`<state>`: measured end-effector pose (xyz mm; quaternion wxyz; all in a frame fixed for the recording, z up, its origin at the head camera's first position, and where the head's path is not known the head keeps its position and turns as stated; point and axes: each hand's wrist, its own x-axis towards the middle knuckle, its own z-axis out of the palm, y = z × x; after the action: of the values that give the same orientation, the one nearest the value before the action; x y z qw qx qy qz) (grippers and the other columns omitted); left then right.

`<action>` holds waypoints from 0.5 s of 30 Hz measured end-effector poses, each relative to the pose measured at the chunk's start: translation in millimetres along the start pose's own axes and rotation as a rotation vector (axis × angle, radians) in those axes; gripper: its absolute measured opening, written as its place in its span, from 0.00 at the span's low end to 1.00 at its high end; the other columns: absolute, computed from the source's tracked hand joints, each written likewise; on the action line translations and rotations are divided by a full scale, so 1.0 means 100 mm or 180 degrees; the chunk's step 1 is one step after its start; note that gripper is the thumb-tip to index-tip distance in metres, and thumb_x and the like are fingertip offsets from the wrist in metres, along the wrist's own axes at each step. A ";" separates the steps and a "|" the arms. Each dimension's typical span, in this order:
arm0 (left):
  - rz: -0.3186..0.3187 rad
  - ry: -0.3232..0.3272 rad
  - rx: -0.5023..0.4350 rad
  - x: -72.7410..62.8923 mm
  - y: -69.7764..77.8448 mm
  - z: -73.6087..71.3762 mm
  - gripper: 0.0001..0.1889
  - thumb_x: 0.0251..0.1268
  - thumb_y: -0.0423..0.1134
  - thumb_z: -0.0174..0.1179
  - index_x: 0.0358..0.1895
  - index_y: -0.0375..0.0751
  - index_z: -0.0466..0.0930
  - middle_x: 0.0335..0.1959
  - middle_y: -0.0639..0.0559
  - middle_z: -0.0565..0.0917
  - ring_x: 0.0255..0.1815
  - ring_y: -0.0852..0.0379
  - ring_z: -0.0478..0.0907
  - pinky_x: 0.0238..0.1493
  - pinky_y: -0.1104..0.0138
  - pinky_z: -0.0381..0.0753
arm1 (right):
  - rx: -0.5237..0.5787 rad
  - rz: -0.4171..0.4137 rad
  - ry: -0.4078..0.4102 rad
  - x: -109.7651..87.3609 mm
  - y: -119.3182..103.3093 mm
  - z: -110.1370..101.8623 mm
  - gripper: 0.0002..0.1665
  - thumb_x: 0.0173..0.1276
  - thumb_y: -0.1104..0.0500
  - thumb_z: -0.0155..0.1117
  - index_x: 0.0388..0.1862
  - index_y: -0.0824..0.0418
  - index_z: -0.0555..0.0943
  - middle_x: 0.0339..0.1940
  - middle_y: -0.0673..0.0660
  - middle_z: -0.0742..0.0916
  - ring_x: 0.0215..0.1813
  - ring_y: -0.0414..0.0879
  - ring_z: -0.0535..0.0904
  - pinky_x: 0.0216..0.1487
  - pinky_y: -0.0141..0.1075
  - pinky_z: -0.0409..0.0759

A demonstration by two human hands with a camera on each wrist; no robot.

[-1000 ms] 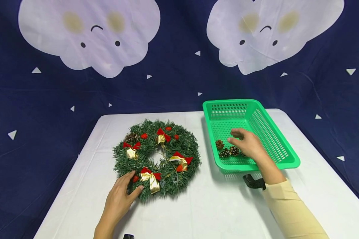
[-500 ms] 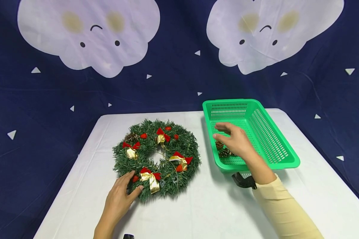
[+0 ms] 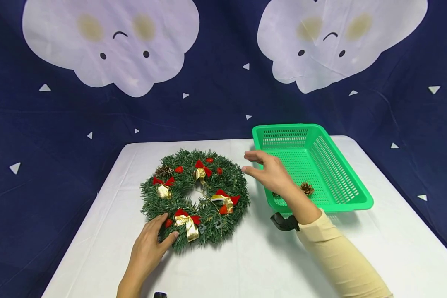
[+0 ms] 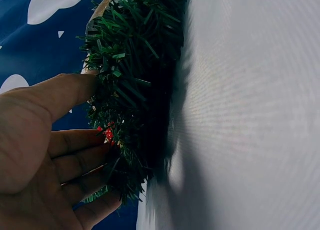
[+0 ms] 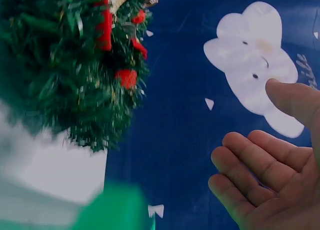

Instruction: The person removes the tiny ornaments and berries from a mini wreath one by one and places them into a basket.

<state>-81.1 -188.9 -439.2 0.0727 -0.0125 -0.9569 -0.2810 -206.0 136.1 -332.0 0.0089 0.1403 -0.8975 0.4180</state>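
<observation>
A green wreath point(image 3: 232, 174) with red and gold bows, red berries and a pine cone point(image 3: 164, 171) lies on the white table. At its near left edge my left hand point(image 3: 147, 244) touches the greenery, fingers and thumb spread and relaxed; the left wrist view shows the fingertips point(image 4: 102, 202) against the needles. Over the left rim of the green basket point(image 3: 342, 178) hovers my right hand point(image 3: 270, 171), between basket and wreath. Nothing is in it: its palm point(image 5: 280, 205) shows bare, with thumb and fingers apart. A pine cone point(image 3: 307, 188) lies in the basket; others are mostly hidden behind the right hand.
A white cloth covers the table point(image 3: 223, 273). Behind it hangs a dark blue curtain point(image 3: 216, 116) with clouds and small triangles. The basket's raised rim point(image 3: 357, 205) stands on the right side.
My right hand has moved left from inside the basket to over its left rim, uncovering a pine cone and hiding others. The left hand and the wreath have stayed in place.
</observation>
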 end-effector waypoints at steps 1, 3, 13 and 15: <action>-0.0002 -0.0001 0.0000 0.00 0.00 0.00 0.35 0.59 0.52 0.63 0.67 0.39 0.67 0.64 0.37 0.72 0.66 0.37 0.67 0.60 0.41 0.70 | 0.0004 -0.0031 -0.0007 0.02 -0.02 0.03 0.30 0.63 0.47 0.65 0.63 0.53 0.73 0.61 0.52 0.81 0.66 0.54 0.73 0.62 0.50 0.75; -0.0012 -0.0011 0.0001 0.00 -0.01 0.00 0.35 0.58 0.52 0.63 0.67 0.40 0.67 0.65 0.37 0.72 0.66 0.37 0.67 0.61 0.41 0.69 | 0.0006 -0.0085 -0.0027 0.05 -0.05 0.10 0.29 0.63 0.46 0.65 0.62 0.52 0.74 0.61 0.52 0.81 0.66 0.54 0.73 0.62 0.50 0.75; 0.0006 0.0010 0.0004 0.01 -0.01 0.01 0.35 0.58 0.51 0.64 0.67 0.39 0.67 0.64 0.37 0.73 0.66 0.38 0.67 0.60 0.42 0.70 | -0.0032 -0.0249 -0.0094 0.20 -0.23 0.36 0.29 0.63 0.46 0.65 0.62 0.51 0.74 0.61 0.53 0.81 0.66 0.54 0.74 0.63 0.51 0.74; 0.0007 0.0012 0.0005 0.01 -0.01 0.01 0.35 0.58 0.51 0.64 0.67 0.39 0.67 0.64 0.37 0.73 0.66 0.38 0.68 0.60 0.42 0.70 | -0.0052 -0.0281 -0.0113 0.24 -0.26 0.40 0.29 0.63 0.46 0.64 0.62 0.52 0.74 0.61 0.52 0.81 0.65 0.52 0.74 0.64 0.50 0.73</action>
<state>-82.1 -189.0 -440.4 0.0748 -0.0130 -0.9569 -0.2802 -218.5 84.4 -335.7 0.0126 0.1870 -0.8939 0.4072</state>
